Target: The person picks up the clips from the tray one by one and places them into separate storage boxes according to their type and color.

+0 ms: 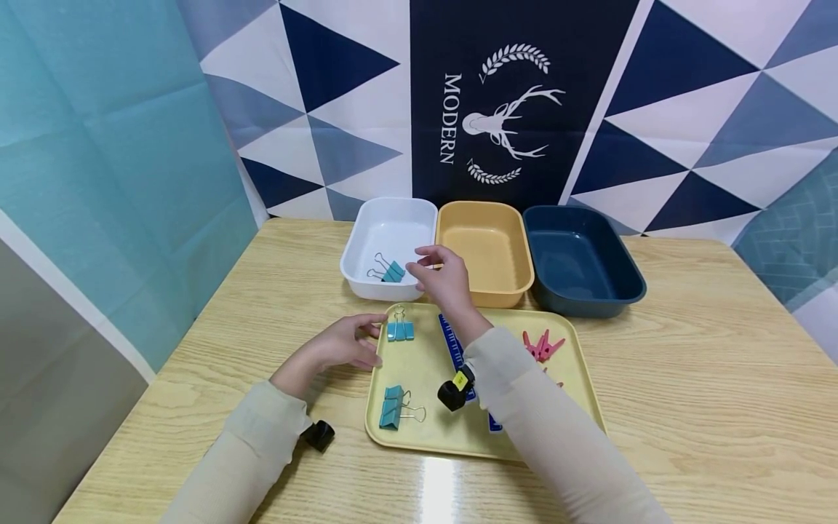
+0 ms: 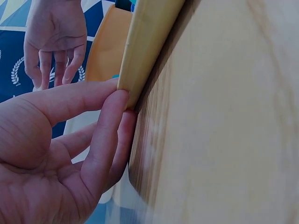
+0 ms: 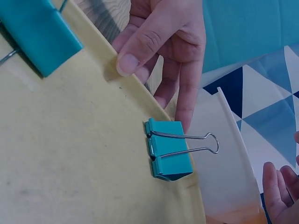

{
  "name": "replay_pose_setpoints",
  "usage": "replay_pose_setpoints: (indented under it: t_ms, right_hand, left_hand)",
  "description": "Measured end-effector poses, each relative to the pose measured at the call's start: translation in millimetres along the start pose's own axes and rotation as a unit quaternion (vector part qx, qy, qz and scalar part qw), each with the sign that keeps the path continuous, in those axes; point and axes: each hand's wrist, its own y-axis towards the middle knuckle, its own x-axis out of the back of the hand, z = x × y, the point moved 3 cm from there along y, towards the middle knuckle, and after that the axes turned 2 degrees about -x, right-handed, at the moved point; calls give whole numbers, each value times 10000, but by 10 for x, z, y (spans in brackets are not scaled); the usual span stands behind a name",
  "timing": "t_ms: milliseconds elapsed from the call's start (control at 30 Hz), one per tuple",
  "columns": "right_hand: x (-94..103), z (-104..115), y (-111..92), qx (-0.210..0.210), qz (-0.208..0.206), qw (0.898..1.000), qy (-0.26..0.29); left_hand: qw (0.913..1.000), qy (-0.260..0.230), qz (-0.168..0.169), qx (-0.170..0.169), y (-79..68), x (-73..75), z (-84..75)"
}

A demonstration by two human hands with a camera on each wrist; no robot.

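Observation:
My left hand [image 1: 347,342] pinches the left rim of the yellow tray [image 1: 425,437], its thumb on the rim in the right wrist view. Over the right edge of the white bin [image 1: 353,247], my right hand [image 1: 445,276] hovers with loose fingers and nothing between them. Inside that bin lies a teal binder clip [image 1: 393,272], just left of the right fingertips. Near the left hand, another teal binder clip [image 3: 170,149] rests at the tray's far left corner. A third teal binder clip [image 1: 391,407] sits at the tray's near left.
Right of the white bin stand a yellow-orange bin [image 1: 484,255] and a dark blue bin [image 1: 583,262]. On the tray lie a blue ruler-like strip [image 1: 452,342], partly under the right arm, and pink clothespins [image 1: 542,346]. A patterned cloth [image 1: 353,94] hangs behind the table.

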Motion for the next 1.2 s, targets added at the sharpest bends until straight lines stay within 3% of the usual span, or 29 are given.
replay_pose_setpoints:
  t_ms: [400, 1200]
  right_hand:
    - [17, -60, -65, 133, 3, 9999, 108]
    - [41, -192, -162, -191, 54, 9994, 278]
  left_hand:
    - [10000, -4, -14, 20, -1, -10, 2]
    - [10000, 15, 5, 35, -8, -11, -6]
